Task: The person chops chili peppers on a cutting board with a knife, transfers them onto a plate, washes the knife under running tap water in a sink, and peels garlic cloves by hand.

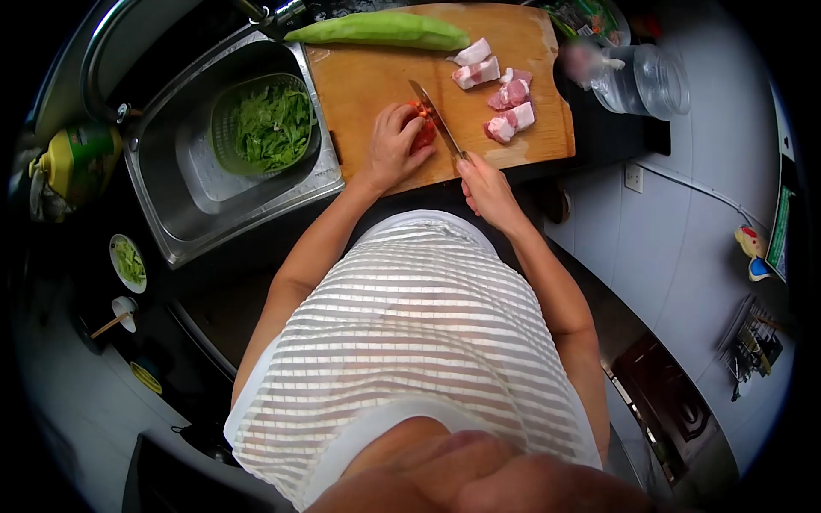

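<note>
My left hand (395, 147) is closed over a red vegetable (425, 134) on the wooden cutting board (363, 81). The fingers partly hide it, and its exact kind is not clear. Small orange-red cut bits (420, 109) lie beside the fingertips. In my right hand (489, 190) is the handle of a kitchen knife (436, 118), its blade slanting up and left along the vegetable. Several chunks of raw pork (510, 118) rest to the right of the blade. A long, pale green peeled gourd (380, 30) stretches across the board's far edge.
Left of the board is a steel sink (181, 184) holding a green basket (224, 158) of leafy greens (274, 128). A faucet (92, 73) arches over it. A yellow-green bottle (85, 160) stands farther left. A clear container (647, 83) sits behind the board's right side.
</note>
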{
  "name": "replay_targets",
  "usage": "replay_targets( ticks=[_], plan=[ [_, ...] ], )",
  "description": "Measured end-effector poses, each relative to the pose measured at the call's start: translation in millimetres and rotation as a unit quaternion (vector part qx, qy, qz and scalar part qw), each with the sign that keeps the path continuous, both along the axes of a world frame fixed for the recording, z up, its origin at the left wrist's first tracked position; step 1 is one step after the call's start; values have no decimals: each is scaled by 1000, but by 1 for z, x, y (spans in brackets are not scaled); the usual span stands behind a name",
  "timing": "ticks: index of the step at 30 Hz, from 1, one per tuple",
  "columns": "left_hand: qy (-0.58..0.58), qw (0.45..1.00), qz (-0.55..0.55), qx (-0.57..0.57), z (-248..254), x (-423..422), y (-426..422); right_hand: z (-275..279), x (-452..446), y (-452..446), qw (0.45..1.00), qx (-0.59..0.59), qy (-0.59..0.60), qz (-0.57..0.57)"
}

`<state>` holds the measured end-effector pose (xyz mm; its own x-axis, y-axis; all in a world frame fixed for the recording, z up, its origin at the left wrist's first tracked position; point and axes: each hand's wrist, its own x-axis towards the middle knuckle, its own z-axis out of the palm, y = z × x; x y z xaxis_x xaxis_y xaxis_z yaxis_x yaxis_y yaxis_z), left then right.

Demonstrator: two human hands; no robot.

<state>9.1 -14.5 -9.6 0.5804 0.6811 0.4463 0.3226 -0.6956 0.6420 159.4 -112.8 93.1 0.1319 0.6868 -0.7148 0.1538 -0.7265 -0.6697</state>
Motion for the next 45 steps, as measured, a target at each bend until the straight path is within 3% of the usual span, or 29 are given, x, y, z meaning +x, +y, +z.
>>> replay_targets(
  ticks=[2,15,20,26,36,39,42,44,45],
  plan=[
    [8,1000,2,2,2,0,1,5,-2,-5,985,109,-110,81],
    [14,995,-18,-95,7,0,7,7,0,19,943,86,-235,220],
    [-10,995,-10,-101,7,1,8,-17,1,20,941,119,-235,214],
    [-58,996,9,-68,0,5,4,2,11,25,951,137,-190,204],
    [-19,998,-2,-62,3,1,7,-11,23,49,950,126,-164,235],
    [-22,999,3,-48,-1,4,7,-22,24,42,942,180,-190,212],
    [-34,997,-5,-64,1,3,5,-18,27,37,960,167,-142,173],
    [-48,998,-1,-47,2,3,6,-15,35,38,980,80,-89,156],
    [-47,998,1,-47,3,3,6,-9,30,34,973,135,-96,162]
  ],
)
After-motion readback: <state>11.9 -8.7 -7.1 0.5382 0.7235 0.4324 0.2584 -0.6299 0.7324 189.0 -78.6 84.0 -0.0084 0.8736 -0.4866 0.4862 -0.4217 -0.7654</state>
